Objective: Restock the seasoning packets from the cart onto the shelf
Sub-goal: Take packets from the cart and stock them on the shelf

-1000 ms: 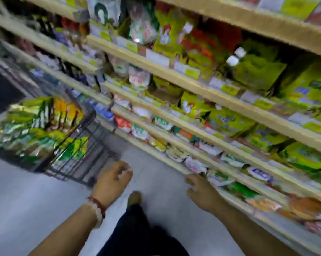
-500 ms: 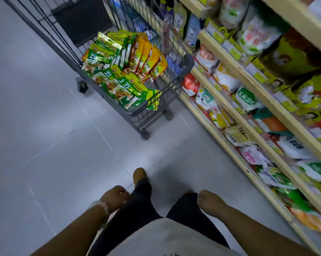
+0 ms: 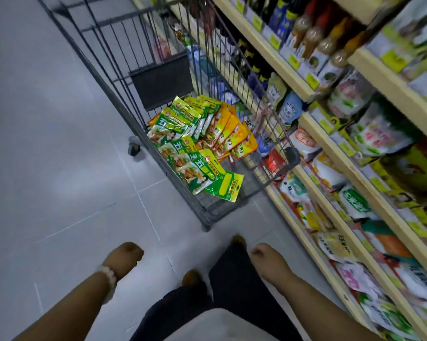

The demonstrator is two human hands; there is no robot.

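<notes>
A grey wire cart [image 3: 207,215] stands ahead of me against the shelving. Inside it lie several green seasoning packets [image 3: 195,166] and orange-yellow seasoning packets [image 3: 232,134], fanned in a pile. My left hand [image 3: 120,259], with a pale bead bracelet on the wrist, hangs low over the floor with fingers curled and nothing in it. My right hand [image 3: 269,262] hangs near my right leg, fingers curled, holding nothing. Both hands are well short of the cart. The wooden shelf [image 3: 330,143] runs along the right, filled with packets.
Bottles [image 3: 313,38] line the upper shelf at the back right. Yellow price tags dot the shelf edges. Grey tiled floor [image 3: 59,168] spreads to the left. My dark trouser legs and brown shoes [image 3: 191,276] are at the bottom centre.
The view has swung from the shelf down and left toward the cart. Both hands have dropped away from the shelf and hang low. The cart looks nearer.
</notes>
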